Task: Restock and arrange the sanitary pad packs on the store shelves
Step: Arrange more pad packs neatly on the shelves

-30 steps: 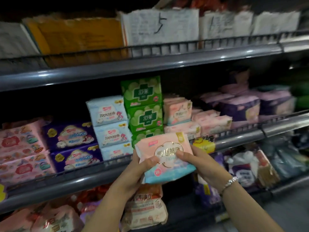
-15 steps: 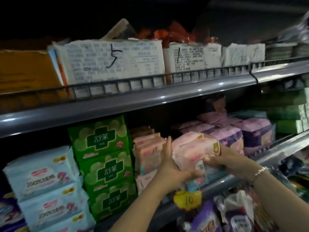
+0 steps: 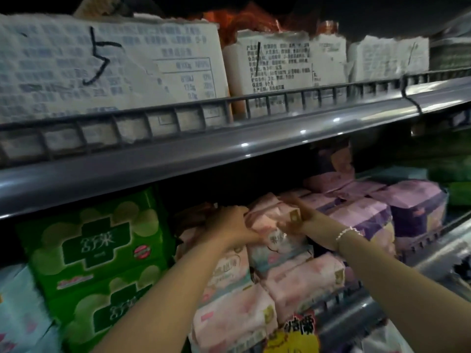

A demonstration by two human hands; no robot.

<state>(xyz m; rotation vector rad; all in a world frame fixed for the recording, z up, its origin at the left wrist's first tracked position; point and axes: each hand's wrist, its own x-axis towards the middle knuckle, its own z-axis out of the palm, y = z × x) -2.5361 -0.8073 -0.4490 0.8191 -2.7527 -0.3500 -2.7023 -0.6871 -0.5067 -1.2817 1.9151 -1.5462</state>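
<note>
A pink pad pack (image 3: pixel 274 231) with a pale blue lower band sits on top of a stack of similar pink packs (image 3: pixel 300 276) on the middle shelf. My left hand (image 3: pixel 229 225) grips its left side, fingers curled over the top edge. My right hand (image 3: pixel 297 217) holds its right upper corner; a bead bracelet is on that wrist. More pink packs (image 3: pixel 234 324) stand in front, below my left forearm.
Green packs (image 3: pixel 94 250) are stacked at the left, purple packs (image 3: pixel 418 207) at the right. The grey upper shelf rail (image 3: pixel 229 146) runs just above my hands, carrying white printed cartons (image 3: pixel 107 70). A yellow price tag (image 3: pixel 293 335) hangs on the lower rail.
The pink pack has gone from in front of the shelf up onto the pink stack, both hands pushing it deeper in. The view has moved closer and to the right.
</note>
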